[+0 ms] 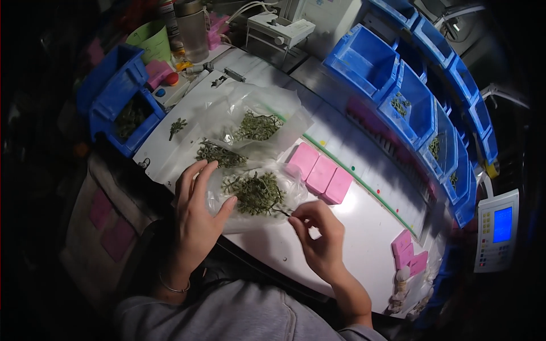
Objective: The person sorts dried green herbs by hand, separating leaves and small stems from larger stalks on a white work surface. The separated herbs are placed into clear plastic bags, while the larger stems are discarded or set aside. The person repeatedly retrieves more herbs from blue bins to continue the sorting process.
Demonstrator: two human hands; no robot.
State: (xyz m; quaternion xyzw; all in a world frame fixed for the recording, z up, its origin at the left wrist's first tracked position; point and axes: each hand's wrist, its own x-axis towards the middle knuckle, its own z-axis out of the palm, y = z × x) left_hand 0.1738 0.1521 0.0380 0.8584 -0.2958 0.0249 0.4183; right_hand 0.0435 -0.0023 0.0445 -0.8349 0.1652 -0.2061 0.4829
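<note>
A clear plastic bag (pixel 291 181) lies on the white work surface, with a pile of small green branched sprigs (pixel 256 193) on it. My right hand (pixel 318 236) is at the pile's near right edge, thumb and forefinger pinched on a thin dark sprig (pixel 282 212). Whether that sprig is free of the pile, I cannot tell. My left hand (pixel 196 213) is open at the pile's left side, fingers spread over the bag's edge. Just beyond, more green sprigs (pixel 219 153) lie in a heap, and a second clear bag (pixel 287 108) holds another heap.
Three pink blocks (pixel 321 173) stand in a row beside the bag, along a green strip. Blue bins (pixel 364 59) rise at the right, some holding green sprigs; another blue bin (pixel 149 122) stands left. Pink pieces (pixel 402 250) and a control panel (pixel 496 230) are at the right.
</note>
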